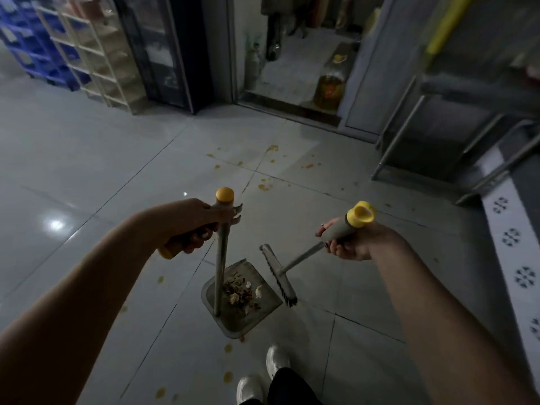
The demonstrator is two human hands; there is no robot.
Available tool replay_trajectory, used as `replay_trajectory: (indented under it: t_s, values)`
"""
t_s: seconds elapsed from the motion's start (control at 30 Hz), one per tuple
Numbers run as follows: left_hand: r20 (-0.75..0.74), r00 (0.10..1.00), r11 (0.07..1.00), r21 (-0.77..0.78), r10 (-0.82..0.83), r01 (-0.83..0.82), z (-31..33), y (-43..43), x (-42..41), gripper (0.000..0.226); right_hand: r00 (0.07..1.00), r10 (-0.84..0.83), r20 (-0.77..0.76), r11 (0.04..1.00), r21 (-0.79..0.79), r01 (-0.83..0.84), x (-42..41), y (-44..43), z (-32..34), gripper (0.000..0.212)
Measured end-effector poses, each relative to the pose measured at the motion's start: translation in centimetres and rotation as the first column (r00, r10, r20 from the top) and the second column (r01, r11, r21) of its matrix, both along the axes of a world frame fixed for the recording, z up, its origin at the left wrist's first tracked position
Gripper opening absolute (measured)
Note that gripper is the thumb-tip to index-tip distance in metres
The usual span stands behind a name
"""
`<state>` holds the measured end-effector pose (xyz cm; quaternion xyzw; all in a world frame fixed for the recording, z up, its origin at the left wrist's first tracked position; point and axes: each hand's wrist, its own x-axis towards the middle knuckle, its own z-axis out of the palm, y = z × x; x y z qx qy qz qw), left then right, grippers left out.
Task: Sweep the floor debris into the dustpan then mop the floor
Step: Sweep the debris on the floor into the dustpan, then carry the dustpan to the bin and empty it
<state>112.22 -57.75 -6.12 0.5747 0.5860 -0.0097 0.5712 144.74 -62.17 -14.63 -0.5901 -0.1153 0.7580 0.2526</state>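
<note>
Two bare forearms come in from the bottom corners, cut off by the frame. White shoes sit at the bottom edge, partly cropped. The left hand has its fingers wrapped round the side grip of the dustpan pole, hiding most of that grip. The right hand is palm-up, fingers curled round the broom handle just under its yellow cap. The dustpan rests on the tile floor ahead of the shoes. A debris pile lies inside it, partly behind the pole. The broom head is at the pan's right lip; contact is unclear. Orange spots dot the tiles beyond. The background is dim and blurred: blue crates, possibly a jar in the doorway, and metal table legs, cropped at right.
</note>
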Motion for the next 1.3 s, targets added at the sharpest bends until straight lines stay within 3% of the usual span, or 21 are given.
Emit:
replay_trajectory:
  t_s: [0.2, 0.43, 0.6, 0.83, 1.0, 1.1, 1.3]
  values:
    - [-0.003, 0.977, 0.975, 0.057, -0.213, 0.213, 3.3, -1.1, 6.0, 0.048, 0.978, -0.166, 0.128, 0.983, 0.096, 0.154, 3.3, -5.7, 3.3, 0.025]
    - [-0.033, 0.899, 0.895, 0.090, -0.436, 0.437, 6.3, -4.9, 14.5, 0.048, 0.913, -0.378, 0.156, 0.925, 0.091, 0.368, 8.2, -15.5, 5.7, 0.031]
    - [-0.037, 0.837, 0.832, 0.094, -0.546, 0.547, 7.4, -10.4, 20.5, 0.042, 0.845, -0.498, 0.197, 0.867, 0.124, 0.482, 11.7, -25.2, 7.6, 0.025]
    - [-0.026, 0.741, 0.734, 0.124, -0.671, 0.668, 7.7, -19.9, 27.8, 0.038, 0.697, -0.677, 0.237, 0.735, 0.165, 0.658, 14.3, -40.8, 8.9, 0.033]
    - [0.020, 0.616, 0.614, 0.117, -0.788, 0.781, 8.8, -26.2, 32.4, 0.039, 0.561, -0.784, 0.266, 0.614, 0.196, 0.765, 14.2, -50.4, 9.8, 0.031]
    - [0.027, 0.486, 0.486, 0.123, -0.873, 0.865, 9.5, -30.0, 34.8, 0.039, 0.476, -0.830, 0.289, 0.540, 0.210, 0.815, 13.0, -55.1, 10.2, 0.034]
    - [0.021, 0.205, 0.205, 0.144, -0.979, 0.968, 9.8, -37.9, 38.9, 0.038, 0.165, -0.947, 0.276, 0.236, 0.247, 0.940, 10.0, -63.9, 10.7, 0.040]
